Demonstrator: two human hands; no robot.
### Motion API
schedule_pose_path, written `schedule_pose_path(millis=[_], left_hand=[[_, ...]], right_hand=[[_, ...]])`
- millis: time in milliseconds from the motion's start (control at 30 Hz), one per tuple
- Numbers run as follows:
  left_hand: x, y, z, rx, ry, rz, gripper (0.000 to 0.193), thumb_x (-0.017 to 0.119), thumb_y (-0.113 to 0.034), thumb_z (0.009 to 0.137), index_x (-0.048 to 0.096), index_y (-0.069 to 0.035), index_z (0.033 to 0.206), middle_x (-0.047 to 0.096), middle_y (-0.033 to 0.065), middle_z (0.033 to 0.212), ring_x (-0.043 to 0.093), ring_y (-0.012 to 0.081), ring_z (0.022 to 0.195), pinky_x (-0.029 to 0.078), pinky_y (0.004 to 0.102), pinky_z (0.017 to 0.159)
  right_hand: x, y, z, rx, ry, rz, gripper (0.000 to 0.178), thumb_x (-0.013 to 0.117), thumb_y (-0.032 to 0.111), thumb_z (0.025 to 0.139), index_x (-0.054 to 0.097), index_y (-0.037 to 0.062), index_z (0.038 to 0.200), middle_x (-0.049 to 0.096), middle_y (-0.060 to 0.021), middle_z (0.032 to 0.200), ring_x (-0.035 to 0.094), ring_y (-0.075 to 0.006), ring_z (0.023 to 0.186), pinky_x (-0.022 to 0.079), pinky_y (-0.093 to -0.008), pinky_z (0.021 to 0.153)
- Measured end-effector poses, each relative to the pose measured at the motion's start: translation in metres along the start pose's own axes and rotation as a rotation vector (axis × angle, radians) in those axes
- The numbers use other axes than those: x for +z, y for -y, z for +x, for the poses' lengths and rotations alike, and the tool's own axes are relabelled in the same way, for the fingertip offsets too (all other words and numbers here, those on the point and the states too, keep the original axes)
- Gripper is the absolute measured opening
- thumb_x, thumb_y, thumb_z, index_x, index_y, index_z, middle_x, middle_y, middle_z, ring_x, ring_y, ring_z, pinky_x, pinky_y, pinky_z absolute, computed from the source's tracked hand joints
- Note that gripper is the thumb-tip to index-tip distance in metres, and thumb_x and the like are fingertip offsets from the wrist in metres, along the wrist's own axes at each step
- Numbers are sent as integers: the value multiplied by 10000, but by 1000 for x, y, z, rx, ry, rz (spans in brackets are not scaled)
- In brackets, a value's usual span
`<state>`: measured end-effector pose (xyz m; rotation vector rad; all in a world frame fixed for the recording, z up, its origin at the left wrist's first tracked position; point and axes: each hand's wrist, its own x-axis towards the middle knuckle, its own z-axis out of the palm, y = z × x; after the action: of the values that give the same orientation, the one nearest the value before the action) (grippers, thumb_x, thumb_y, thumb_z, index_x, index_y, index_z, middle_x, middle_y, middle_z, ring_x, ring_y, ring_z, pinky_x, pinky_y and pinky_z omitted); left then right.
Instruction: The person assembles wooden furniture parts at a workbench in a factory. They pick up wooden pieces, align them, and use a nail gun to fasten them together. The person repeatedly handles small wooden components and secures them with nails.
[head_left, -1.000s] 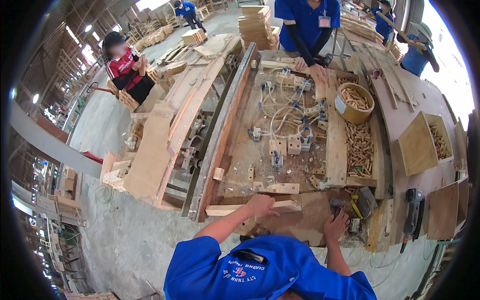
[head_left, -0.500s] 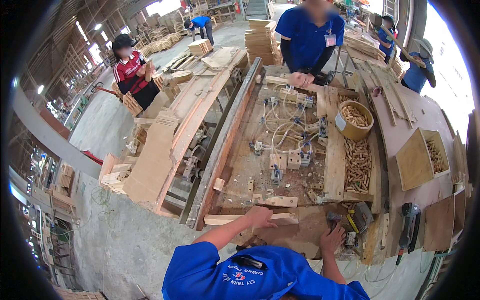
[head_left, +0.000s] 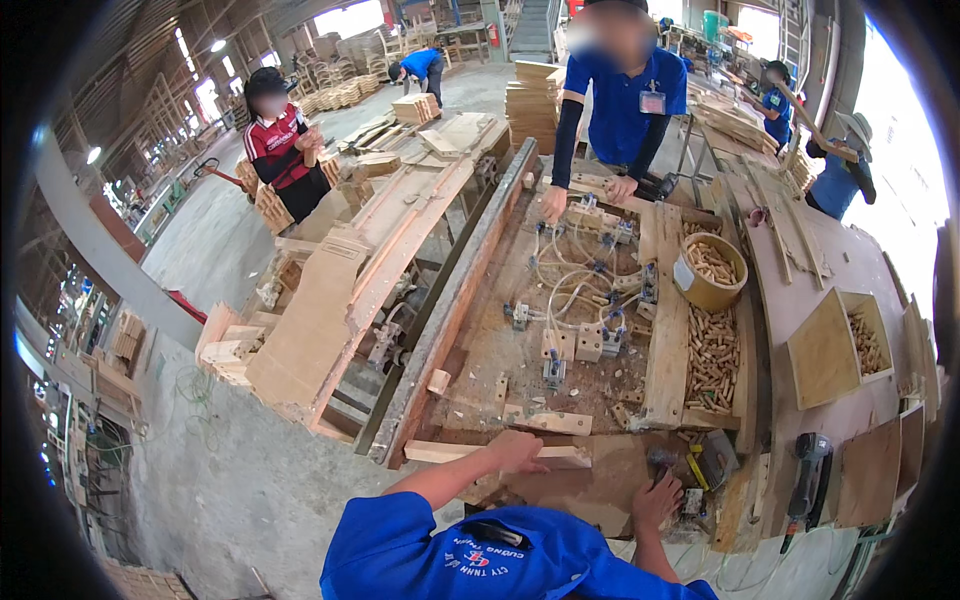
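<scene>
Near the front edge of the workbench, my left hand [head_left: 518, 452] lies over a long pale wooden bar [head_left: 438, 453], its fingers curled over the bar's far side. To the right, my right hand [head_left: 657, 500] is closed at a small dark fitting [head_left: 661, 458]; what lies within its fingers is partly hidden. Just beyond that hand are a yellow-marked tool [head_left: 697, 470] and a grey metal piece [head_left: 717, 455]. A shorter drilled wooden piece [head_left: 548, 419] rests on the bench beyond my left hand.
Clear air hoses [head_left: 570, 290] link small clamps mid-bench. Wooden dowels fill a trough [head_left: 712, 365] and a round tub [head_left: 708, 262]. A power tool [head_left: 808, 480] lies at right, near an open box [head_left: 830, 345]. Across the bench, a co-worker [head_left: 622, 110] reaches in with both hands.
The co-worker's hands, together before, are now apart at the bench's far end. The whole view has shifted slightly. My left hand stays on the wooden bar, and my right stays by the dark fitting.
</scene>
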<state>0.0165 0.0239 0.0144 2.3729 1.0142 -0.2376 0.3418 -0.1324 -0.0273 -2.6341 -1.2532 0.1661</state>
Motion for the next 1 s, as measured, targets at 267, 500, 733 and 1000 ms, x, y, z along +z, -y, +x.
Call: schedule_pose_path(millis=[267, 500, 733, 1000], left_hand=[[11, -5, -10, 1, -74, 13, 648, 701, -681, 905, 691, -35, 953, 719, 199, 969, 735, 418, 929, 600, 529, 791], [23, -21, -21, -4, -233, 66, 559, 771, -566, 897, 648, -46, 1060, 667, 194, 1071, 695, 393, 1038, 585, 514, 877], [23, -20, -28, -7, -246, 27, 491, 799, -462, 875, 643, -48, 1088, 658, 192, 1098, 690, 394, 1057, 578, 510, 899], [22, -24, -29, -7, -269, 43, 456, 802, -431, 875, 642, -47, 1061, 650, 178, 1059, 698, 396, 1028, 581, 502, 880]], right_hand=[[0, 2, -1, -33, -31, 13, 585, 661, 225, 916, 523, 0, 1437, 523, -220, 1332, 492, -456, 1275, 411, -593, 1075], [1, 0, -2, -23, -36, -36, 564, 654, 227, 924, 527, 5, 1426, 512, -213, 1335, 494, -449, 1258, 410, -582, 1076], [-11, 11, -5, 17, 43, 7, 607, 650, 221, 927, 485, 9, 1472, 493, -222, 1386, 464, -455, 1321, 387, -591, 1118], [-7, 8, -4, 37, 48, -25, 623, 633, 224, 957, 462, 15, 1519, 487, -217, 1416, 462, -439, 1343, 380, -594, 1134]])
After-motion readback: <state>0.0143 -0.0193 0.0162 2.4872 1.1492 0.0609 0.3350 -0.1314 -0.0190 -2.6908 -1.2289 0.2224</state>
